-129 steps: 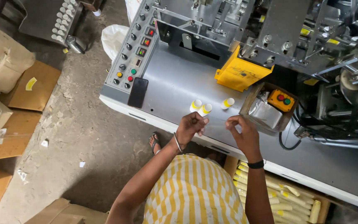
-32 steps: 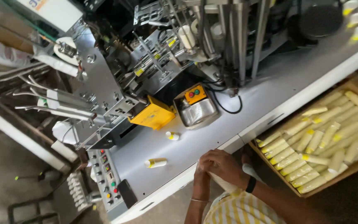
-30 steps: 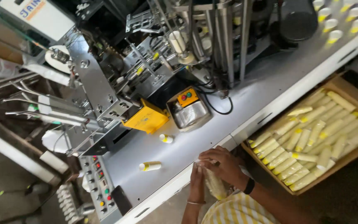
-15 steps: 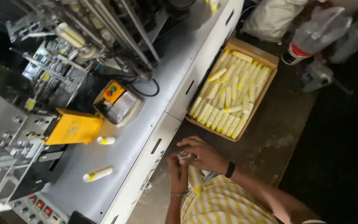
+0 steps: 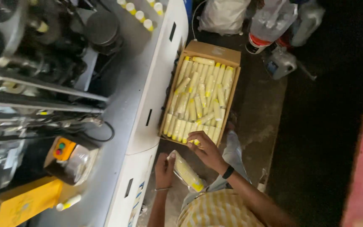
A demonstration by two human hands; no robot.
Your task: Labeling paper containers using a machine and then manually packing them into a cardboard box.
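Left hand (image 5: 164, 169) grips tube bundle (image 5: 186, 171), long axis running lower right.

A factory floor: filling machine (image 5: 64, 105), box of yellow tubes (image 5: 200, 98).

We see a brown cardboard box (image 5: 210, 49) filled with pale yellow tubes (image 5: 198, 101) that have brighter yellow caps. The bag (image 5: 186, 172) in the left hand (image 5: 164, 168) is clear, showing yellow inside. The right hand (image 5: 205, 148) wears a black wristband (image 5: 228, 172). The shirt (image 5: 215, 210) is striped yellow and white. The machine's table (image 5: 135, 105) is light grey with a white side panel. On it we see an orange button box (image 5: 63, 149) with a green and a red button, a yellow block (image 5: 26, 206), and a white tube with a yellow cap (image 5: 69, 202). The bottle (image 5: 269, 23) on the floor is clear with a red band.
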